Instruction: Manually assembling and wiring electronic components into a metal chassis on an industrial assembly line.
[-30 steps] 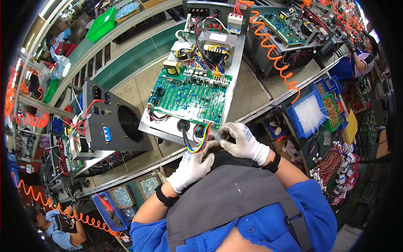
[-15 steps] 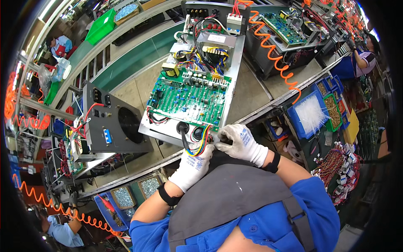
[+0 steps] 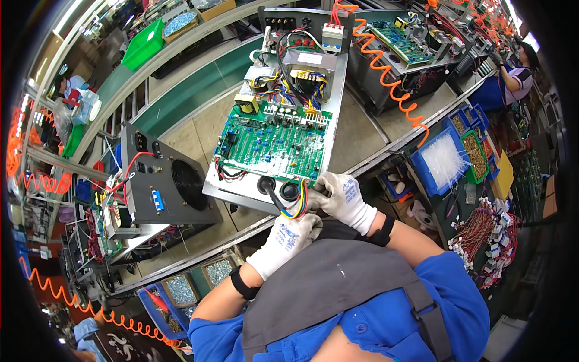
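An open metal chassis point(image 3: 241, 192) lies in front of me, carrying a green circuit board point(image 3: 274, 142). From the board's near edge a bundle of coloured wires point(image 3: 303, 202) loops down and joins a black cable point(image 3: 272, 194), which enters a round black grommet. My left hand point(image 3: 288, 238), in a white glove, is closed at the bottom of this loop, its fingertips partly hidden. Just right of the wires, my gloved right hand point(image 3: 345, 199) is curled in a pinch by the chassis's near right corner. Whatever lies between its fingertips is hidden.
A dark fan housing point(image 3: 160, 181) stands left; another open unit point(image 3: 392, 66) stands back right. An orange coiled hose point(image 3: 389, 81) hangs between. Parts bins point(image 3: 443, 160) and wire harnesses point(image 3: 482, 238) are at right, screw trays point(image 3: 181, 289) at lower left. Other people work at both sides.
My right hand has risen slightly along the wires toward the board. My left hand has shifted a little right and down, with its fingers now below the wire loop.
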Demonstrator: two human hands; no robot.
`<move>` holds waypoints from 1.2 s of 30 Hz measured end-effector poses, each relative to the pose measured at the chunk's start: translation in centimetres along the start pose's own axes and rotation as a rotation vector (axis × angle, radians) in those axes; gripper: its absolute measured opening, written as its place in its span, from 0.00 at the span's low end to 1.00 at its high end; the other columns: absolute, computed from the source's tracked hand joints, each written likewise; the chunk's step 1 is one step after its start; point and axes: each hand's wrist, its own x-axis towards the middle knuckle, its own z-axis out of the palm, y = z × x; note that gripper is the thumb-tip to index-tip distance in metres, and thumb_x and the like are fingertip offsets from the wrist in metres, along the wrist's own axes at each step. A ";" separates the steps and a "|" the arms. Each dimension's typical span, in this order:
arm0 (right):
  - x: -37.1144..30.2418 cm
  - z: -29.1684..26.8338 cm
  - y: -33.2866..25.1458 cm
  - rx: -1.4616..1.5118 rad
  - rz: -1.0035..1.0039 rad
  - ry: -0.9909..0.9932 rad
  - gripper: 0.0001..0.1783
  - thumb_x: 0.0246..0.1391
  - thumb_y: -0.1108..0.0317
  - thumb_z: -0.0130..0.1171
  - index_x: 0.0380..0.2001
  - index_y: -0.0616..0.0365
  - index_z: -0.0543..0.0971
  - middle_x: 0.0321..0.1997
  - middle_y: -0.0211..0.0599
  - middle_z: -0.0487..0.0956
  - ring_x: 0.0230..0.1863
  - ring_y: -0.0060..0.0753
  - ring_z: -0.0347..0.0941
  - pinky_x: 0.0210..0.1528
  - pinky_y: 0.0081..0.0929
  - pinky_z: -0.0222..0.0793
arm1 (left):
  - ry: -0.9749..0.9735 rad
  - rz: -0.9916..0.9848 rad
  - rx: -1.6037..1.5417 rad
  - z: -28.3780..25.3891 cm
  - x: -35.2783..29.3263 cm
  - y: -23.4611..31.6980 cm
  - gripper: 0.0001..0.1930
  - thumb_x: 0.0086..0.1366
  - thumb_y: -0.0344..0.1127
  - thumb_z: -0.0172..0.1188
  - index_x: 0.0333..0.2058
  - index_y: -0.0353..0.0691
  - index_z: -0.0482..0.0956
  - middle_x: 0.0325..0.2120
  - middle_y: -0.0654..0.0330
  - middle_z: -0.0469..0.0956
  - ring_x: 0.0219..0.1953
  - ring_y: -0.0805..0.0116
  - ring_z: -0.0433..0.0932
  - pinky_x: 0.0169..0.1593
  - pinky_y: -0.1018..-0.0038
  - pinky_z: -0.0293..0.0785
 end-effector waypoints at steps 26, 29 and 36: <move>-0.8 -2.5 2.1 0.960 0.523 -0.238 0.06 0.59 0.74 0.57 0.40 0.60 0.76 0.30 0.24 0.77 0.31 0.13 0.69 0.34 0.15 0.65 | 0.324 0.194 0.496 0.2 1.2 -0.9 0.09 0.58 0.29 0.63 0.37 0.42 0.76 0.25 0.58 0.79 0.25 0.56 0.80 0.27 0.66 0.74; -0.9 -2.9 1.5 0.927 0.541 -0.271 0.07 0.57 0.75 0.60 0.40 0.63 0.78 0.34 0.30 0.80 0.34 0.16 0.74 0.38 0.17 0.71 | 0.482 0.281 0.576 0.0 1.5 -0.8 0.08 0.57 0.28 0.62 0.36 0.42 0.76 0.23 0.58 0.79 0.23 0.56 0.79 0.25 0.69 0.73; 0.1 -2.4 0.1 0.211 -0.013 -0.130 0.13 0.43 0.64 0.71 0.28 0.56 0.78 0.22 0.38 0.76 0.24 0.41 0.75 0.27 0.31 0.69 | 0.289 -0.133 -0.120 0.6 1.2 0.6 0.03 0.65 0.30 0.55 0.36 0.39 0.74 0.17 0.72 0.71 0.14 0.88 0.64 0.17 0.83 0.59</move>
